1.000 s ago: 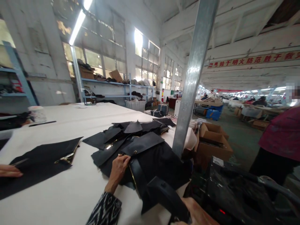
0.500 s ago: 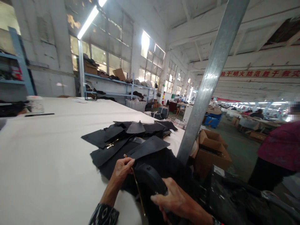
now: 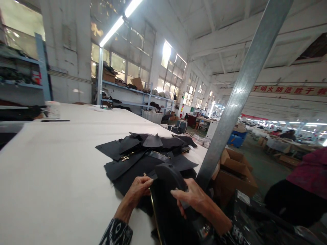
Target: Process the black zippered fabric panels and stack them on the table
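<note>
- Left hand (image 3: 139,189): fingers pinched on black cloth (image 3: 166,214)
- Gold zip (image 3: 154,207) just below those fingers
- Right hand (image 3: 192,197): fingers curled around curved black piece (image 3: 170,174)

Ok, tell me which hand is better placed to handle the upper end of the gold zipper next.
The left hand, likely: it pinches the edge of the black panel by the upper end of the gold zipper, while the right hand grips the curved black object.

Panels (image 3: 125,170) on table (image 3: 63,177) | post (image 3: 235,102) at right | cartons (image 3: 237,178) farther right, seemingly on floor (image 3: 258,144)
</note>
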The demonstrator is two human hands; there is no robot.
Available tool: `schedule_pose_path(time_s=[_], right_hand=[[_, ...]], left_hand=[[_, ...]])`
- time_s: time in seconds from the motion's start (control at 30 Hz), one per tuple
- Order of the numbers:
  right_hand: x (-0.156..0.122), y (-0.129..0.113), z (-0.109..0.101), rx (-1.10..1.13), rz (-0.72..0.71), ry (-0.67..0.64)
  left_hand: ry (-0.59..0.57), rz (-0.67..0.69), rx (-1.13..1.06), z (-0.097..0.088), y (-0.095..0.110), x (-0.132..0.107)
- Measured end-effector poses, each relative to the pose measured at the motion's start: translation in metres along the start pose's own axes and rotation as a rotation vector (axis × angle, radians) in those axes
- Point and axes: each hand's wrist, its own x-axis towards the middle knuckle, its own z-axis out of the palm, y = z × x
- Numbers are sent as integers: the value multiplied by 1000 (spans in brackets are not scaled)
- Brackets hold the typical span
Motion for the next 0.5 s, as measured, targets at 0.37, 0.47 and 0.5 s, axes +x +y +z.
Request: schedule_pose_path(time_s=[0.37, 0.47, 0.5], right_hand=[[-71, 34, -17, -220, 214, 126], [-84, 40, -17, -295, 159, 139], [-88, 41, -16, -327, 120, 156]], left_hand=[[463, 90, 533, -5, 4, -6], [666, 82, 595, -11, 6, -10], [693, 75, 581, -13, 5, -9]])
